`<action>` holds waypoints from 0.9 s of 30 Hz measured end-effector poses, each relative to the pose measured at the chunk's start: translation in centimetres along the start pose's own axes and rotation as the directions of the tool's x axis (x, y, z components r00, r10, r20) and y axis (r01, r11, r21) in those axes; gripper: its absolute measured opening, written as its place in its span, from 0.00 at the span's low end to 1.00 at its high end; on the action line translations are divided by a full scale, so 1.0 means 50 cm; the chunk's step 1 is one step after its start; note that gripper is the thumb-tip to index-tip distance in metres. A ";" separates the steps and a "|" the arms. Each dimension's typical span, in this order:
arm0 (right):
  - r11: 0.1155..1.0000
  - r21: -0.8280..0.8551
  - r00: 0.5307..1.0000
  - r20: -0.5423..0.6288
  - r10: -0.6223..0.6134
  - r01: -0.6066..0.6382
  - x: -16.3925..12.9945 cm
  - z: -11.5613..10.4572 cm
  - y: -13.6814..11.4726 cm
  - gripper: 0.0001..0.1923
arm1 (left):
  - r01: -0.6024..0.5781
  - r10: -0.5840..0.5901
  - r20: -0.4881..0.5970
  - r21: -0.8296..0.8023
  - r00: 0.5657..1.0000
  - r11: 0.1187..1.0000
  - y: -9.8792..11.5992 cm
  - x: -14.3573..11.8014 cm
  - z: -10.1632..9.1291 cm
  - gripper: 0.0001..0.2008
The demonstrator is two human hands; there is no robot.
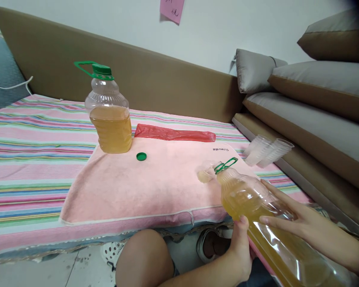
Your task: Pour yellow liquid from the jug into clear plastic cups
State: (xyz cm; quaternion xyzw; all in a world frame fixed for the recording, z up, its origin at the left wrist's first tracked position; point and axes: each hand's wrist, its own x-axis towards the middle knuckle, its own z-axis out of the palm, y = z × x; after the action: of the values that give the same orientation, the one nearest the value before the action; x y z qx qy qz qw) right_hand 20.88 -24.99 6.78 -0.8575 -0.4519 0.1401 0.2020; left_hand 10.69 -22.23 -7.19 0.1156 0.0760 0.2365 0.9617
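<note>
A large clear plastic bottle [257, 207] of yellowish liquid lies tilted in my two hands, its uncapped mouth with a green ring handle pointing to the upper left. My left hand [241, 251] grips its underside, thumb against the side. On the upper side my right hand [287, 215] is wrapped round the bottle with fingers over the plastic. Right at the mouth stands a clear plastic cup [205, 173] with some yellowish liquid in it. Whether liquid is flowing, I cannot make out. A loose green cap [141, 156] rests on the pink towel [155, 183].
A second big bottle [112, 127], green-capped and partly filled, stands upright at the back left. Near it lies a flattened red plastic bag [175, 133]. Stacks of clear cups [269, 151] lean at the right, beside piled cushions [317, 115]. A striped sheet [32, 159] covers the bed.
</note>
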 end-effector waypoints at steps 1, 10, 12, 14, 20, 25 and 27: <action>0.999 0.028 0.998 0.055 0.027 -0.028 0.000 -0.001 -0.003 0.55 | 0.001 -0.001 0.000 0.002 1.000 1.000 -0.001 0.000 0.000 0.53; 0.986 0.106 0.977 0.183 0.106 -0.127 0.001 -0.008 -0.014 0.59 | 0.022 -0.022 -0.027 0.002 0.999 1.000 0.002 0.000 0.002 0.56; 0.986 0.114 0.975 0.197 0.100 -0.124 0.001 -0.008 -0.011 0.59 | 0.011 -0.011 -0.025 -0.009 1.000 1.000 0.006 0.000 0.002 0.55; 0.985 0.116 0.973 0.208 0.102 -0.128 0.002 -0.008 -0.008 0.59 | -0.003 0.003 -0.013 -0.019 1.000 1.000 0.010 0.000 0.004 0.52; 0.984 0.109 0.976 0.185 0.117 -0.139 0.001 -0.011 -0.016 0.59 | -0.019 0.020 0.023 -0.016 1.000 1.000 0.018 -0.004 0.015 0.45; 0.995 0.034 0.989 0.119 0.092 -0.097 0.004 -0.017 -0.032 0.58 | -0.054 0.053 0.058 0.005 0.997 0.999 0.031 0.003 0.023 0.45; 0.998 0.020 0.993 0.103 0.064 -0.066 0.007 -0.017 -0.031 0.56 | -0.044 0.043 0.021 0.032 0.999 0.999 0.036 0.008 0.023 0.48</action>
State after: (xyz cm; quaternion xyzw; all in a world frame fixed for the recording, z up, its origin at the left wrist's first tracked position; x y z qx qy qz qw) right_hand 20.31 -24.10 8.26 -0.8612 -0.4317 0.1955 0.1839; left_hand 10.47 -20.70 -5.66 0.1350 0.0677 0.2549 0.9551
